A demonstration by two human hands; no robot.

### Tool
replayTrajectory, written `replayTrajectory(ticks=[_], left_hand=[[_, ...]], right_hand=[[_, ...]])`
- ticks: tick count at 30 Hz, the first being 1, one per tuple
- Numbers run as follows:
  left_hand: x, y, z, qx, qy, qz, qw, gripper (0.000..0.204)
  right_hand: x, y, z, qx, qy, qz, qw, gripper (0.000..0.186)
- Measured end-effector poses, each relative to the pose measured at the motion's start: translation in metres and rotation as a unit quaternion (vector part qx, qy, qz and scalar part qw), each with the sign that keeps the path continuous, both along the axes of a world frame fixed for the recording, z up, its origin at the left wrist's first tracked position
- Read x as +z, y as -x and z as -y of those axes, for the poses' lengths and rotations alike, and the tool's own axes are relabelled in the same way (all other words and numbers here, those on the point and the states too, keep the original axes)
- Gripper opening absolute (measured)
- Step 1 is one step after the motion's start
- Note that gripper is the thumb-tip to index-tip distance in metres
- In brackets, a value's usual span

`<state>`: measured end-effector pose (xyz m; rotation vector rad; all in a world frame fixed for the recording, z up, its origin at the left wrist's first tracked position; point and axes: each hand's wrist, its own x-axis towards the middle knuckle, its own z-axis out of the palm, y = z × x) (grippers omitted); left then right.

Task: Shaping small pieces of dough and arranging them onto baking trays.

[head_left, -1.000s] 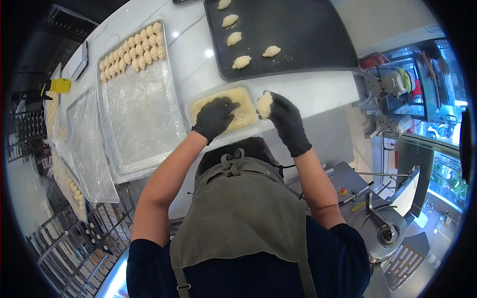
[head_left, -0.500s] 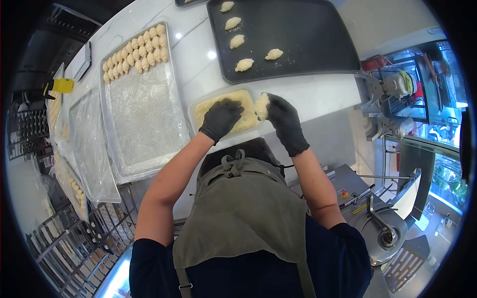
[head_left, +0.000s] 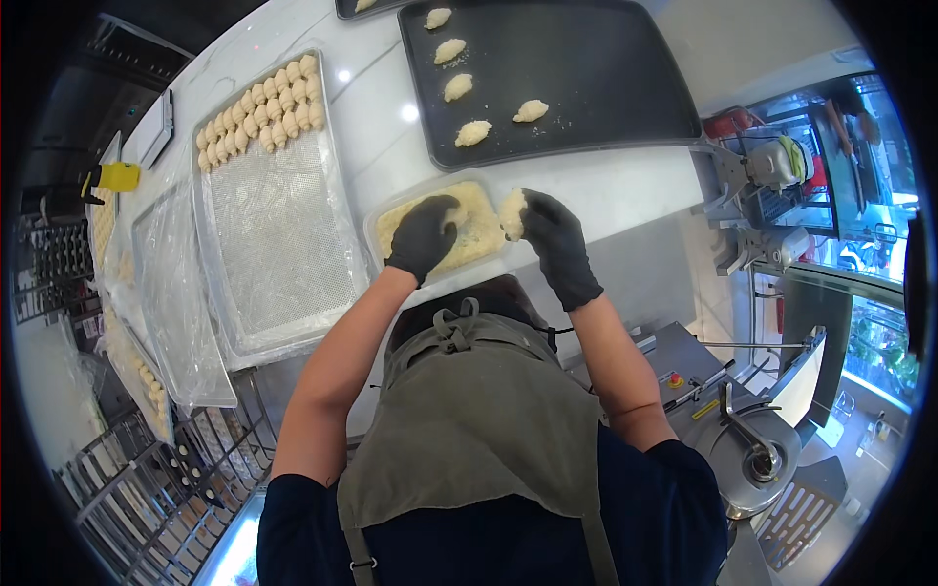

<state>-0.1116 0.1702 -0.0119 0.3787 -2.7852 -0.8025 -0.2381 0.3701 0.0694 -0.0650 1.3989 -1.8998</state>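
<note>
Pinching a pale oval crumbed dough roll (head_left: pixel 513 214) in the black-gloved right hand (head_left: pixel 555 237) beside a clear rectangular plastic tub (head_left: pixel 371 227), probably for nearness to yellowish crumbs (head_left: pixel 476 212), with the black-gloved left hand (head_left: pixel 423 236) half-curled above, hold unclear.

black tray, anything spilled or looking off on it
Slightly: pale crumbs lie loose on the black tray, most clearly beside its rightmost coated piece; they look like stray coating against the dark surface.

Glare spots on the counter (head_left: pixel 376 137), bluish light at the window (head_left: pixel 882 347), dark fisheye rim.
</note>
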Motion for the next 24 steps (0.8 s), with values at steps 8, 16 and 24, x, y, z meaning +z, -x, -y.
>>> replayTrajectory(ticks=[8,16,24], left_hand=[[0.044,-0.024,0.001,0.175,-0.751,-0.079,0.632,0.041],[0.035,-0.052,-0.007,0.188,-0.773,-0.125,0.593,0.039],[0.051,-0.06,0.003,0.215,-0.79,-0.122,0.561,0.037]], right_hand=[[0.017,-0.04,0.035,0.054,-0.056,-0.264,0.961,0.036],[0.014,-0.035,0.085,0.079,-0.073,-0.467,0.878,0.032],[0.018,-0.047,0.092,0.152,-0.107,-0.494,0.849,0.035]])
